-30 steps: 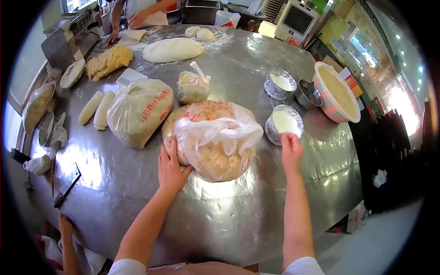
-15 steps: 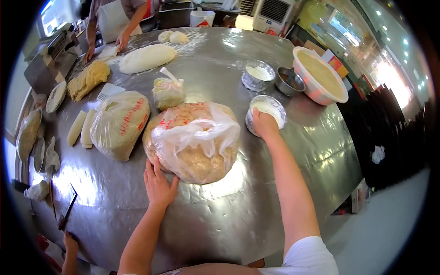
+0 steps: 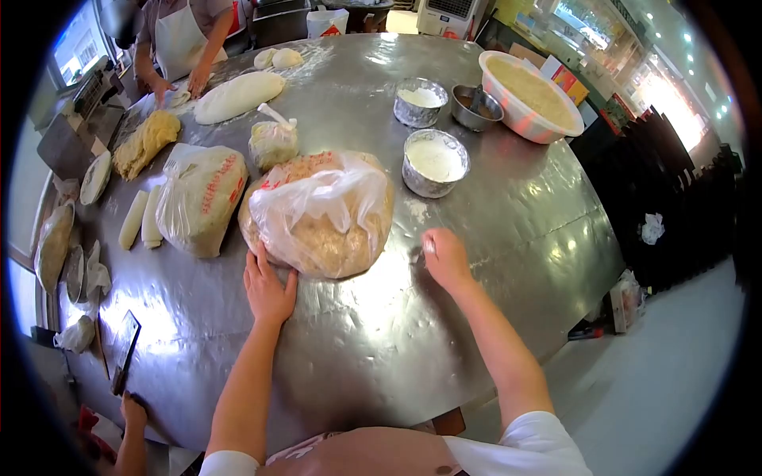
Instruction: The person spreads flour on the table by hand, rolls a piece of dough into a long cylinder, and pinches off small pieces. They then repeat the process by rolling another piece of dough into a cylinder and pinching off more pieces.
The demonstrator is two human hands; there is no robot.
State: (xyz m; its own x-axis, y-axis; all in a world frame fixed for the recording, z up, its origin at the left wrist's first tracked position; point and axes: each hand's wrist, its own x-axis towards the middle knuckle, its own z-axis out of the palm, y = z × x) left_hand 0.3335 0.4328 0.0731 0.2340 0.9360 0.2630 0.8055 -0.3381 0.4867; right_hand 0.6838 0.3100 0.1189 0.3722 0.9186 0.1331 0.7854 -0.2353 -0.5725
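Note:
My left hand (image 3: 270, 291) lies with fingers spread on the metal table, fingertips against the lower left edge of a large plastic bag of brownish dough (image 3: 321, 226). My right hand (image 3: 446, 258) is closed just above the table, right of that bag. White flour shows at its curled fingers; how much it holds is hidden. Beyond it stands a metal bowl of flour (image 3: 436, 163), with a little spilled flour (image 3: 417, 209) before it. A second flour bowl (image 3: 419, 103) is farther back, beside a steel bowl (image 3: 476, 108) with a utensil in it.
A large pink-rimmed tub (image 3: 532, 99) stands at the back right. Left lie another bagged dough (image 3: 201, 200), pale dough rolls (image 3: 141, 218), yellow dough (image 3: 148, 144) and a cleaver (image 3: 125, 351). A co-worker's hands (image 3: 186, 86) work at the far left; another person's hand (image 3: 133, 411) is near the cleaver.
My right hand has come out of the nearer flour bowl and moved towards me, now closed over the table. My left hand stays by the bag. The view has shifted slightly.

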